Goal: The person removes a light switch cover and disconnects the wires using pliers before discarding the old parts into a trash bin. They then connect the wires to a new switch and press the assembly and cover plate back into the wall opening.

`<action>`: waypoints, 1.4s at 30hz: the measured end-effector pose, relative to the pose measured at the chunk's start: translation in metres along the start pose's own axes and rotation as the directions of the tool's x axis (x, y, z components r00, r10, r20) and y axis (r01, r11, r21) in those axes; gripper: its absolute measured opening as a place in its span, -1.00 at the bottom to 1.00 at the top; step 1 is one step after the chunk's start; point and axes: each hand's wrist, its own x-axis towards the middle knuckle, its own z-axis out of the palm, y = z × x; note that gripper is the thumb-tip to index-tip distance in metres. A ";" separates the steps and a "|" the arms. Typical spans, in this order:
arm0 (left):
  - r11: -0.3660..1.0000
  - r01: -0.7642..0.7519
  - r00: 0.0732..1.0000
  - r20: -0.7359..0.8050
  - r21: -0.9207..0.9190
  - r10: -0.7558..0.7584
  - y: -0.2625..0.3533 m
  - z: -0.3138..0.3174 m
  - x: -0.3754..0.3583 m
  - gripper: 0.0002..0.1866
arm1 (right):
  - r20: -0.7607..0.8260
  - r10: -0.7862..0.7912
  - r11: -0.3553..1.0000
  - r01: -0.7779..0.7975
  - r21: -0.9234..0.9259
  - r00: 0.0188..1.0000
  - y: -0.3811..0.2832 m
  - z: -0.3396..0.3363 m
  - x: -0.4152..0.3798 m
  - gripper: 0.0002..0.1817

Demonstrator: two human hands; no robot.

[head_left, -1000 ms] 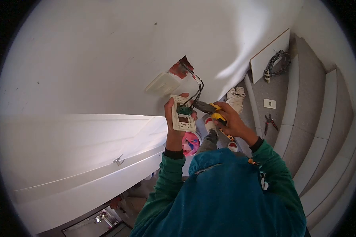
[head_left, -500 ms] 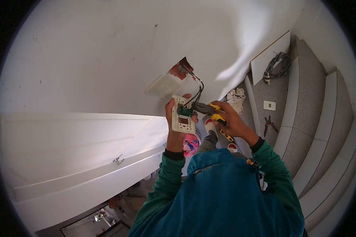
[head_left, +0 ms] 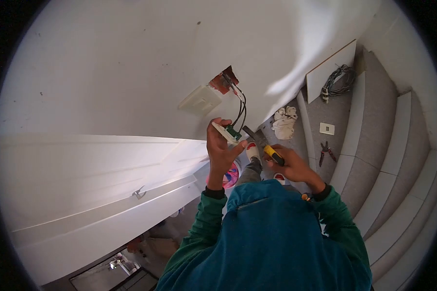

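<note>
My left hand (head_left: pixel 220 154) grips a white switch frame (head_left: pixel 223 132), now tilted nearly edge-on, with a green module (head_left: pixel 233 133) on its back. Black wires (head_left: pixel 244 106) run from the module up to a red wall box (head_left: pixel 224 80) set in an opening of the wall. In my right hand (head_left: pixel 292 166) are pliers (head_left: pixel 266 145) with yellow and black handles. Their dark jaws point up and left, close to the module but apart from it. Whether the jaws touch a wire is hard to make out.
A white cover plate (head_left: pixel 199 100) appears against the wall below the box. At right, a coil of cable (head_left: pixel 338 81), a small white plate (head_left: pixel 327 128) and red-handled pliers (head_left: pixel 327 153) lie by the curved steps (head_left: pixel 374 145). A pale cloth (head_left: pixel 284 122) rests on the floor.
The switch frame has turned from facing me to almost edge-on in my left hand. My right hand has drawn the pliers back from the module and turned them, handles closer together.
</note>
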 end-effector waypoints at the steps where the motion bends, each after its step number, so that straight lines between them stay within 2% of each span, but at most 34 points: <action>1: 1.000 0.000 1.000 -0.003 -0.008 0.000 -0.002 0.000 -0.001 -0.12 | 0.036 0.002 1.000 -0.003 0.026 0.999 -0.001 0.001 0.002 -0.68; 2: 0.999 -0.031 0.999 -0.008 0.027 0.031 -0.005 0.000 -0.001 -0.10 | 0.041 0.005 1.000 -0.006 0.019 0.999 -0.004 0.000 0.003 -0.68; 4: 0.996 -0.064 0.998 -0.022 0.058 0.066 -0.007 -0.001 -0.003 -0.09 | 0.053 0.151 0.988 -0.152 0.021 0.987 -0.013 0.000 0.004 -0.67; 5: 0.993 -0.084 0.995 -0.050 0.080 0.088 -0.009 0.001 -0.006 -0.11 | 0.061 0.151 0.988 -0.152 0.012 0.987 -0.015 0.000 0.002 -0.67; 7: 0.990 -0.105 0.989 -0.090 0.097 0.114 -0.011 0.000 -0.007 -0.14 | -0.137 0.089 0.972 -0.116 -0.203 0.987 -0.017 -0.001 -0.007 -0.66; 8: 0.879 -0.273 0.949 -0.043 0.390 0.314 -0.013 -0.001 -0.006 -0.18 | -0.130 0.088 0.971 -0.115 -0.211 0.988 -0.021 -0.005 -0.008 -0.66; 9: 0.658 -0.403 0.877 0.063 0.636 0.476 -0.015 -0.002 -0.006 -0.23 | -0.102 0.115 0.979 -0.130 -0.156 0.988 -0.028 -0.009 -0.010 -0.66; 10: 0.661 -0.400 0.878 0.058 0.635 0.476 -0.022 -0.003 -0.006 -0.23 | -0.074 0.140 0.984 -0.147 -0.098 0.987 -0.036 -0.013 -0.012 -0.66; 12: 0.514 -0.486 0.775 0.078 0.707 0.627 -0.038 -0.003 -0.009 -0.32 | -0.014 0.160 0.981 -0.161 -0.110 0.987 -0.057 -0.018 -0.006 -0.67; 13: 0.516 -0.488 0.777 0.081 0.704 0.624 -0.041 -0.002 -0.010 -0.32 | 0.043 0.178 0.978 -0.172 -0.119 0.983 -0.063 -0.019 -0.001 -0.69; 14: 0.458 -0.514 0.753 0.127 0.725 0.645 -0.044 -0.002 -0.012 -0.36 | 0.037 0.181 0.977 -0.176 -0.117 0.983 -0.066 -0.020 0.005 -0.69; 15: 0.398 -0.539 0.728 0.172 0.742 0.664 -0.046 -0.002 -0.012 -0.39 | 0.091 0.188 0.966 -0.168 -0.194 0.978 -0.067 -0.022 0.013 -0.64; 16: 0.402 -0.542 0.728 0.172 0.738 0.664 -0.051 -0.003 -0.012 -0.39 | 0.144 0.200 0.950 -0.155 -0.271 0.969 -0.068 -0.023 0.018 -0.58; 18: 0.446 -0.534 0.711 0.098 0.718 0.696 -0.055 -0.003 -0.010 -0.56 | 0.152 0.184 0.940 -0.129 -0.317 0.971 -0.063 -0.025 0.023 -0.59; 21: 0.434 -0.564 0.670 0.083 0.702 0.737 -0.059 -0.005 -0.008 -0.55 | 0.183 0.181 0.920 -0.100 -0.380 0.966 -0.073 -0.027 0.031 -0.59; 23: 0.457 -0.558 0.690 0.081 0.693 0.719 -0.057 -0.007 -0.010 -0.55 | 0.196 0.194 0.910 -0.102 -0.401 0.961 -0.080 -0.026 0.034 -0.59; 26: 0.477 -0.548 0.702 0.067 0.687 0.709 -0.057 -0.007 -0.007 -0.50 | 0.227 0.267 0.899 -0.157 -0.408 0.937 -0.086 -0.026 0.041 -0.59; 28: 0.486 -0.539 0.697 0.041 0.688 0.716 -0.048 -0.002 -0.009 -0.46 | 0.202 0.393 0.837 -0.259 -0.482 0.897 -0.096 -0.023 0.044 -0.60; 29: 0.785 -0.351 0.839 -0.201 0.510 0.506 -0.037 0.005 -0.019 -0.39 | 0.204 0.399 0.830 -0.258 -0.494 0.894 -0.091 -0.021 0.041 -0.60; 30: 0.962 -0.128 0.906 -0.366 0.241 0.213 -0.031 0.010 -0.024 -0.30 | 0.180 0.348 0.834 -0.217 -0.507 0.920 -0.078 -0.020 0.037 -0.61; 31: 0.943 0.138 0.866 -0.425 -0.302 -0.263 -0.092 0.002 -0.033 -0.18 | 0.154 0.293 0.836 -0.175 -0.521 0.943 -0.072 -0.020 0.035 -0.62; 32: 0.941 0.131 0.865 -0.428 -0.313 -0.263 -0.084 -0.001 -0.031 -0.18 | 0.155 0.296 0.829 -0.173 -0.532 0.942 -0.074 -0.021 0.035 -0.62; 33: 0.503 0.392 0.833 0.066 -0.770 -0.549 -0.061 -0.011 -0.030 -0.19 | 0.148 0.288 0.825 -0.167 -0.539 0.946 -0.076 -0.019 0.035 -0.63; 34: -0.143 0.606 0.670 0.599 -0.782 -0.439 -0.038 -0.014 -0.030 -0.17 | 0.145 0.280 0.823 -0.159 -0.545 0.949 -0.077 -0.017 0.034 -0.64; 35: -0.001 0.618 0.682 0.537 -0.786 -0.497 -0.021 -0.003 -0.022 -0.17 | 0.156 0.284 0.819 -0.154 -0.553 0.946 -0.075 -0.016 0.033 -0.64; 36: -0.004 0.611 0.688 0.533 -0.792 -0.493 -0.020 0.003 -0.013 -0.17 | 0.135 0.250 0.810 -0.130 -0.572 0.959 -0.070 -0.016 0.032 -0.65; 38: -0.044 0.414 0.702 0.349 -0.909 -0.621 -0.022 0.016 0.005 -0.32 | 0.115 0.217 0.797 -0.108 -0.594 0.969 -0.069 -0.015 0.030 -0.67; 39: -0.049 0.410 0.706 0.351 -0.911 -0.616 -0.030 0.024 0.011 -0.32 | 0.119 0.246 0.798 -0.132 -0.588 0.962 -0.071 -0.017 0.030 -0.67; 41: 0.028 0.222 0.724 0.146 -0.975 -0.674 -0.051 0.036 0.017 -0.41 | 0.120 0.276 0.795 -0.157 -0.586 0.953 -0.070 -0.020 0.029 -0.68; 42: 0.024 0.222 0.724 0.148 -0.975 -0.673 -0.049 0.040 0.018 -0.41 | 0.112 0.239 0.797 -0.129 -0.590 0.965 -0.065 -0.023 0.029 -0.68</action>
